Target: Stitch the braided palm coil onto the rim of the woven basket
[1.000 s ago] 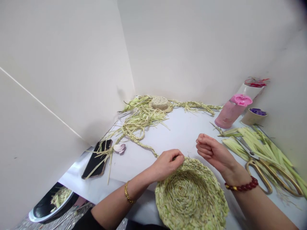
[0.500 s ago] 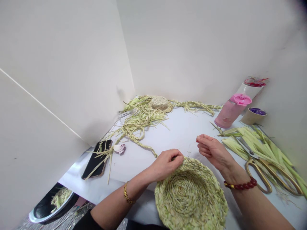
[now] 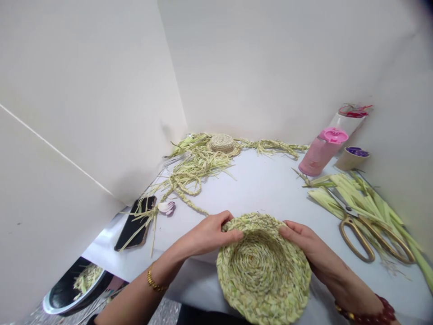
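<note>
A round woven husk hat point(image 3: 260, 266), coiled from pale green braid, is tilted at the table's front edge with its hollow side facing me. My left hand point(image 3: 216, 232) grips its upper left rim, thumb over the inner edge. On the upper right rim, my right hand point(image 3: 301, 237) is closed with the thumb in front and the fingers hidden behind. A long braid point(image 3: 189, 203) runs from near my left hand back to a heap of loose strips point(image 3: 206, 164). Its frayed end lies over a black phone point(image 3: 133, 228), beside a purple-white garlic bulb point(image 3: 166, 207).
A small woven straw hat point(image 3: 222, 143) sits at the back among the strips. On the right are gold-handled scissors point(image 3: 358, 239) on green husks point(image 3: 365, 194), a pink bottle point(image 3: 318, 155) and a cup point(image 3: 352, 159) with purple contents. A dark basin point(image 3: 64, 286) stands below left.
My right hand has come down from above the table and taken hold of the hat's right rim. My left hand has shifted slightly left along the rim.
</note>
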`<action>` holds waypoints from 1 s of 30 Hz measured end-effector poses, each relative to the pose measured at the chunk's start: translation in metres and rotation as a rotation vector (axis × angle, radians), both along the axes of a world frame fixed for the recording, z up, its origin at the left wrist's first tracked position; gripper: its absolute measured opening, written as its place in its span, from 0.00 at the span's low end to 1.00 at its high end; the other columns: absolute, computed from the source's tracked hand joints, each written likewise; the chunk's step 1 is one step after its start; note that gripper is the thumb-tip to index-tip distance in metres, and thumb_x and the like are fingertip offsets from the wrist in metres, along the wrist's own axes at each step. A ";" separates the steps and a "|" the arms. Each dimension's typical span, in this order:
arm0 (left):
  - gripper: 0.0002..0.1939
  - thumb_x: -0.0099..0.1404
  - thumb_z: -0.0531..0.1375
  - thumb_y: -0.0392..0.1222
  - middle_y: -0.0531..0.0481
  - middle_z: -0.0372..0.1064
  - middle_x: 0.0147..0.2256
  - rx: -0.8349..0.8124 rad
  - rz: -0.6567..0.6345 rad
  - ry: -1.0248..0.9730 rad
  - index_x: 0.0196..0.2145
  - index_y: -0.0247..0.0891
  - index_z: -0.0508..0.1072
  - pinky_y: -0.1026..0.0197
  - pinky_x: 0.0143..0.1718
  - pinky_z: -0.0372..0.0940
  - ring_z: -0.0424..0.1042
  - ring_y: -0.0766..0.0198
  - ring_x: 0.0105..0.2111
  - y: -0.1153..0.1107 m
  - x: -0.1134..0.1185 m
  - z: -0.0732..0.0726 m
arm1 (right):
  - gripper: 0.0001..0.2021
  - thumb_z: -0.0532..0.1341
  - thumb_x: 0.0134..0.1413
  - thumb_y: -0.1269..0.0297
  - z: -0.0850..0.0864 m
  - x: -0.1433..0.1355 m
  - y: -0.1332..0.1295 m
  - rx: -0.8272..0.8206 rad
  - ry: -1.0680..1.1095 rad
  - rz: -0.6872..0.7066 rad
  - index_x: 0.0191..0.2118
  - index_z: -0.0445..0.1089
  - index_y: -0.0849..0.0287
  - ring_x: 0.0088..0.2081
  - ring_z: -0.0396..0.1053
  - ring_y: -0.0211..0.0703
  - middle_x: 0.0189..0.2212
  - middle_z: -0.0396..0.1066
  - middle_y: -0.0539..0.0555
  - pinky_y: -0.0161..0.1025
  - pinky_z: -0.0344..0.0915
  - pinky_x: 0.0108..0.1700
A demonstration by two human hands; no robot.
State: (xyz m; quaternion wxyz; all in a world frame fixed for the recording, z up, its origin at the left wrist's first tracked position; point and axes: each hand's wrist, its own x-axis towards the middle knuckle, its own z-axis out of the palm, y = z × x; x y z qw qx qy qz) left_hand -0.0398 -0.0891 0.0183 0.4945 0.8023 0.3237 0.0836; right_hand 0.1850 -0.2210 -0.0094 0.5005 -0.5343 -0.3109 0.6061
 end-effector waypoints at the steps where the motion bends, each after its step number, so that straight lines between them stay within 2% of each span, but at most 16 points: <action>1: 0.17 0.57 0.59 0.54 0.54 0.62 0.28 -0.043 -0.021 -0.005 0.32 0.35 0.67 0.67 0.26 0.51 0.58 0.69 0.27 0.001 -0.002 0.000 | 0.14 0.62 0.50 0.53 0.000 -0.001 0.002 0.000 0.112 0.008 0.31 0.69 0.60 0.28 0.67 0.41 0.29 0.72 0.54 0.39 0.64 0.33; 3: 0.16 0.56 0.60 0.52 0.54 0.63 0.29 -0.161 -0.025 -0.086 0.33 0.35 0.67 0.68 0.28 0.53 0.59 0.69 0.28 0.006 0.000 -0.002 | 0.12 0.61 0.52 0.54 0.001 -0.002 0.011 0.041 0.239 0.002 0.33 0.70 0.60 0.31 0.69 0.42 0.33 0.73 0.56 0.39 0.64 0.36; 5: 0.15 0.56 0.60 0.51 0.53 0.65 0.30 -0.262 0.040 -0.198 0.34 0.35 0.67 0.67 0.31 0.56 0.62 0.69 0.29 0.014 0.009 -0.005 | 0.13 0.61 0.52 0.54 0.001 -0.002 0.021 0.103 0.263 -0.062 0.35 0.71 0.59 0.33 0.69 0.43 0.35 0.73 0.56 0.38 0.65 0.37; 7: 0.16 0.56 0.60 0.50 0.52 0.67 0.31 -0.291 0.133 -0.263 0.35 0.35 0.67 0.67 0.32 0.57 0.63 0.68 0.30 0.022 0.021 -0.009 | 0.14 0.62 0.51 0.53 -0.003 0.000 0.029 0.130 0.257 -0.126 0.36 0.71 0.59 0.32 0.69 0.43 0.34 0.73 0.55 0.38 0.65 0.35; 10: 0.17 0.54 0.62 0.51 0.51 0.68 0.32 -0.287 0.224 -0.323 0.35 0.34 0.69 0.65 0.34 0.58 0.65 0.67 0.31 0.033 0.037 -0.019 | 0.16 0.63 0.48 0.51 -0.013 0.005 0.031 0.092 0.189 -0.197 0.34 0.69 0.60 0.26 0.66 0.39 0.27 0.72 0.52 0.35 0.62 0.28; 13: 0.18 0.53 0.62 0.51 0.51 0.69 0.31 -0.240 0.274 -0.343 0.35 0.34 0.69 0.65 0.34 0.59 0.65 0.66 0.30 0.039 0.046 -0.029 | 0.17 0.66 0.44 0.51 -0.020 0.009 0.021 0.017 0.077 -0.254 0.29 0.65 0.60 0.17 0.53 0.30 0.17 0.61 0.45 0.29 0.49 0.17; 15: 0.18 0.56 0.60 0.51 0.50 0.70 0.32 -0.174 0.268 -0.339 0.36 0.34 0.69 0.63 0.35 0.60 0.66 0.65 0.31 0.039 0.048 -0.032 | 0.18 0.67 0.43 0.53 -0.022 0.009 0.013 -0.002 0.070 -0.241 0.27 0.61 0.60 0.15 0.41 0.25 0.13 0.51 0.41 0.28 0.39 0.16; 17: 0.18 0.58 0.57 0.51 0.47 0.70 0.36 -0.020 0.287 -0.323 0.39 0.34 0.70 0.62 0.37 0.61 0.67 0.62 0.35 0.038 0.046 -0.032 | 0.19 0.68 0.41 0.54 -0.024 0.006 0.009 0.002 0.117 -0.234 0.26 0.59 0.60 0.16 0.35 0.24 0.13 0.45 0.39 0.28 0.33 0.17; 20: 0.19 0.59 0.56 0.52 0.43 0.67 0.44 0.348 0.474 -0.284 0.42 0.36 0.69 0.60 0.41 0.61 0.66 0.59 0.42 0.028 0.033 -0.027 | 0.19 0.69 0.41 0.54 -0.026 -0.001 0.009 0.043 0.173 -0.295 0.26 0.59 0.60 0.17 0.33 0.24 0.14 0.42 0.38 0.28 0.32 0.17; 21: 0.19 0.59 0.56 0.53 0.43 0.67 0.43 0.426 0.545 -0.254 0.42 0.36 0.68 0.59 0.41 0.61 0.66 0.58 0.42 0.022 0.026 -0.025 | 0.19 0.69 0.41 0.54 -0.027 -0.004 0.010 0.063 0.175 -0.319 0.27 0.60 0.60 0.17 0.33 0.24 0.14 0.43 0.38 0.28 0.32 0.17; 22: 0.19 0.59 0.55 0.55 0.45 0.68 0.38 0.444 0.602 -0.206 0.39 0.36 0.68 0.59 0.38 0.61 0.67 0.59 0.39 0.015 0.018 -0.024 | 0.18 0.68 0.41 0.54 -0.028 -0.007 0.011 0.084 0.171 -0.336 0.28 0.60 0.60 0.17 0.34 0.24 0.15 0.44 0.39 0.28 0.33 0.17; 23: 0.20 0.58 0.55 0.57 0.47 0.69 0.32 0.399 0.613 -0.144 0.35 0.36 0.68 0.59 0.35 0.61 0.68 0.60 0.33 0.007 0.011 -0.023 | 0.18 0.68 0.41 0.54 -0.029 -0.009 0.011 0.103 0.166 -0.344 0.29 0.61 0.60 0.17 0.35 0.24 0.15 0.46 0.39 0.28 0.34 0.17; 24: 0.21 0.57 0.56 0.59 0.50 0.67 0.25 0.288 0.555 -0.079 0.31 0.35 0.68 0.60 0.31 0.61 0.68 0.61 0.28 -0.002 0.004 -0.022 | 0.18 0.68 0.42 0.54 -0.030 -0.011 0.011 0.122 0.162 -0.350 0.30 0.62 0.60 0.16 0.36 0.24 0.16 0.49 0.40 0.28 0.34 0.17; 26: 0.23 0.57 0.55 0.61 0.52 0.64 0.19 -0.054 0.392 -0.044 0.27 0.35 0.67 0.62 0.25 0.61 0.66 0.63 0.21 -0.018 -0.007 -0.024 | 0.18 0.68 0.42 0.54 -0.033 -0.013 0.009 0.147 0.170 -0.355 0.32 0.63 0.60 0.16 0.37 0.25 0.16 0.50 0.41 0.28 0.35 0.16; 28: 0.22 0.54 0.59 0.59 0.51 0.68 0.22 -0.341 0.333 -0.132 0.30 0.34 0.68 0.63 0.25 0.63 0.68 0.64 0.21 -0.032 -0.010 -0.027 | 0.17 0.68 0.42 0.54 -0.036 -0.014 0.008 0.156 0.210 -0.352 0.31 0.62 0.59 0.16 0.36 0.25 0.15 0.47 0.40 0.28 0.35 0.16; 30: 0.21 0.53 0.63 0.55 0.48 0.72 0.30 -0.505 0.366 -0.320 0.35 0.33 0.70 0.64 0.30 0.65 0.71 0.65 0.26 -0.040 -0.007 -0.031 | 0.18 0.68 0.42 0.55 -0.040 -0.013 0.007 0.149 0.280 -0.346 0.28 0.59 0.59 0.16 0.34 0.26 0.15 0.42 0.39 0.27 0.34 0.16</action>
